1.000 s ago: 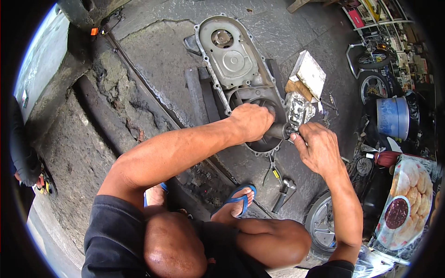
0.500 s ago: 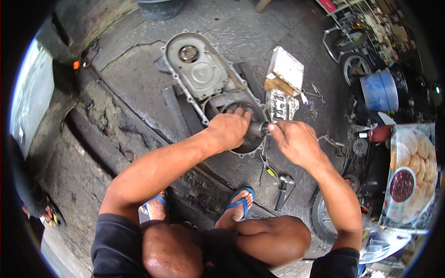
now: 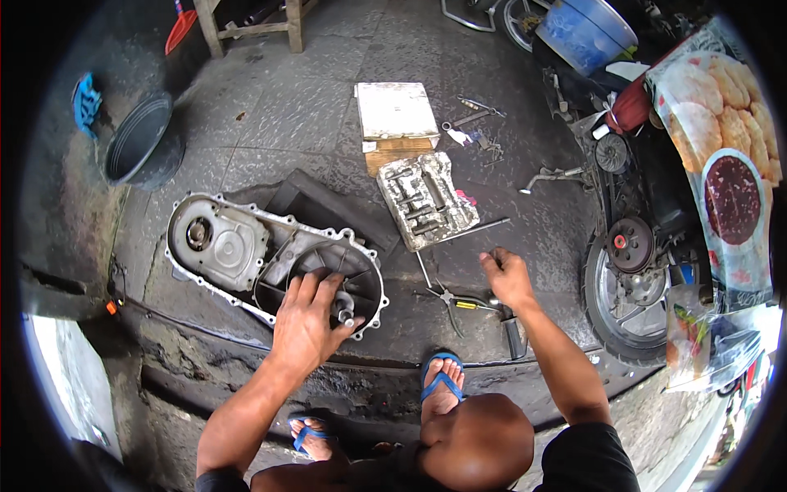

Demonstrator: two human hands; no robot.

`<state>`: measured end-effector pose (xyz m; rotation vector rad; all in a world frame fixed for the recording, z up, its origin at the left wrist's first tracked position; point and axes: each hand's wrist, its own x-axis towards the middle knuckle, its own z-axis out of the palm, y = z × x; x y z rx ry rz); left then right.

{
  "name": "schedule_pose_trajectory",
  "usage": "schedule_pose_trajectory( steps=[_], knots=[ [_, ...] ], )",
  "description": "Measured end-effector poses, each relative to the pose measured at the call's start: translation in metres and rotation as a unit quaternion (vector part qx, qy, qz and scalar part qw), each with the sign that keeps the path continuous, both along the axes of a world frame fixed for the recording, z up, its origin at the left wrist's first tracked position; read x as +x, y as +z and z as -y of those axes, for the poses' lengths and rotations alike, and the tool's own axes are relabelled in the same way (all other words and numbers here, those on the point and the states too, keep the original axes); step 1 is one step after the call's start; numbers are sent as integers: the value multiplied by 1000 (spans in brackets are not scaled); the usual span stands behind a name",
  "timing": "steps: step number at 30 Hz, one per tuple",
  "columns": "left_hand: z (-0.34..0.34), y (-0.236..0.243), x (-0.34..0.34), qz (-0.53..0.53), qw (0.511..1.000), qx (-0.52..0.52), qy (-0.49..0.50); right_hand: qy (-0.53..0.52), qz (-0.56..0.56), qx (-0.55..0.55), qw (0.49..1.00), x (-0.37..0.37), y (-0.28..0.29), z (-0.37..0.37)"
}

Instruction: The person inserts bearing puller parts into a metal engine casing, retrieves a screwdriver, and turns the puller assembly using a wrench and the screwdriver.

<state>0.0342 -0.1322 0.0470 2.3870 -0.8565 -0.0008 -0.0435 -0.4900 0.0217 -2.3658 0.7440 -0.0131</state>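
Over ribbed grey casing [image 3: 234, 250], left fingers [image 3: 305, 289] curled round cylinder [image 3: 345, 305]; right fingers [image 3: 513, 264] pinched, unclear.

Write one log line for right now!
left hand: around grey cylindrical metal part | part: over long grey metal casing | right hand: curled, off casing

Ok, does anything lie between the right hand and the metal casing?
Yes: pliers and a thin metal rod lie between the right hand and the metal casing. Both look low enough to reach over. The left hand covers part of the casing.
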Motion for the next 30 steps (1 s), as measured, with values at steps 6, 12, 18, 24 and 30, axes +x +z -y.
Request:
schedule_pose_trajectory(
  steps=[6, 12, 18, 24, 30],
  knots=[
    [-4, 0, -2, -3, 1000, 9, -17, -168, 45, 26, 984, -14, -83, 87],
    [-23, 3, 8, -11, 997, -11, -78, -198, 95, 61, 974, 24, -117, 108],
    [-4, 45, 23, -114, 958, 2, -264, -198, 146, 83, 966, 51, -123, 121],
    [47, 73, 61, -28, 957, -18, -288, -208, 133, 103, 964, 45, -116, 132],
    [172, -39, 208, -88, 921, 376, -60, -197, 200, 119, 952, 53, -130, 143]
  ],
)
